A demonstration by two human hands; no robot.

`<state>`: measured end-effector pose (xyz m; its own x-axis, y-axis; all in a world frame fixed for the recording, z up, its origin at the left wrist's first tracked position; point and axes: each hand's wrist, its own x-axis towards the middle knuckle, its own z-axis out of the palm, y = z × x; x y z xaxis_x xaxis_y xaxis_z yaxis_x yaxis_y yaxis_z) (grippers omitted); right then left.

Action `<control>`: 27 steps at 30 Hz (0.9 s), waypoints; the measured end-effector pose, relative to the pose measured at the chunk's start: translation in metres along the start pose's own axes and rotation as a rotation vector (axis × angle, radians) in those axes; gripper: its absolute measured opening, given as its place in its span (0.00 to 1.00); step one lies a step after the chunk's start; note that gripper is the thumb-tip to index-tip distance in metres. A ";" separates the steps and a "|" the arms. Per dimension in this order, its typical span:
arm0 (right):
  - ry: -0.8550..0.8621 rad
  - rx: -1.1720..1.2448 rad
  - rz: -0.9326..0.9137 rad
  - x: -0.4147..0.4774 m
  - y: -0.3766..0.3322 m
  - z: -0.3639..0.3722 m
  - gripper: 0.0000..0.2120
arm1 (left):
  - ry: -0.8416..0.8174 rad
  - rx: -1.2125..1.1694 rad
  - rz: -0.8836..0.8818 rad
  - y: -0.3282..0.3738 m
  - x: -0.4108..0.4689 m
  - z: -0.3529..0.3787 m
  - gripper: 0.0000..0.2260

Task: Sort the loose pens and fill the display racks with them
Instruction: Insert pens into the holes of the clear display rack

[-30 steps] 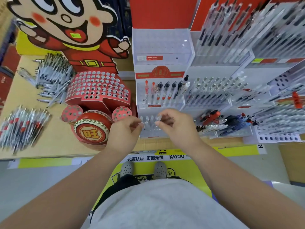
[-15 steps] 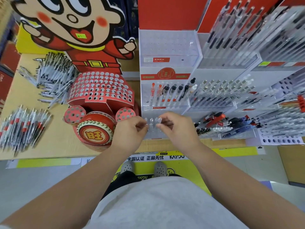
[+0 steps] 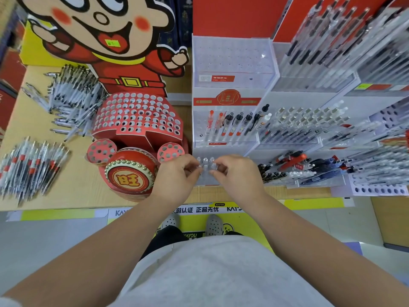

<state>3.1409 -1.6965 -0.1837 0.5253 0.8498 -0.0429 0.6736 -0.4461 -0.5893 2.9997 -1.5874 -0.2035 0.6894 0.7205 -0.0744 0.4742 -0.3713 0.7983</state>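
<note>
Both hands are down at the front edge of the worktop (image 3: 84,191), busy at the lowest tier of the clear rack (image 3: 231,63). The left hand (image 3: 179,176) has its fingers curled in, thumb and forefinger pinching a clear-capped pen. The right hand (image 3: 240,177) does the same just beside it, fingertips nearly meeting. A little cluster of clear pens (image 3: 205,161) stands in that tier's holes, right at the fingertips.

I'd call this the filling step: pens being seated in their holes. There's plenty left to do. The tier above holds only a short row of red and black pens (image 3: 232,125), and the red drum rack (image 3: 137,116) shows nothing but open holes. Two heaps of loose pens (image 3: 73,100) lie toward the worktop's left edge, well apart from the hands.

The next move, I reckon: push these home upright, let go, then reach left for matching pens.
</note>
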 end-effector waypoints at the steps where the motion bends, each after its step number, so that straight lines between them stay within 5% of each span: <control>1: -0.004 -0.003 0.014 0.001 -0.001 0.000 0.08 | 0.002 -0.005 0.000 0.000 0.000 0.000 0.03; 15: -0.136 -0.114 0.213 0.004 -0.006 0.012 0.06 | 0.015 -0.012 0.003 -0.001 -0.004 0.002 0.03; 27: -0.212 -0.223 0.167 0.006 -0.011 0.000 0.11 | -0.018 0.095 -0.095 0.009 0.000 0.000 0.02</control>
<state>3.1364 -1.6859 -0.1775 0.5339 0.7889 -0.3044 0.6966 -0.6144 -0.3705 3.0035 -1.5909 -0.1966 0.6483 0.7447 -0.1585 0.5867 -0.3560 0.7273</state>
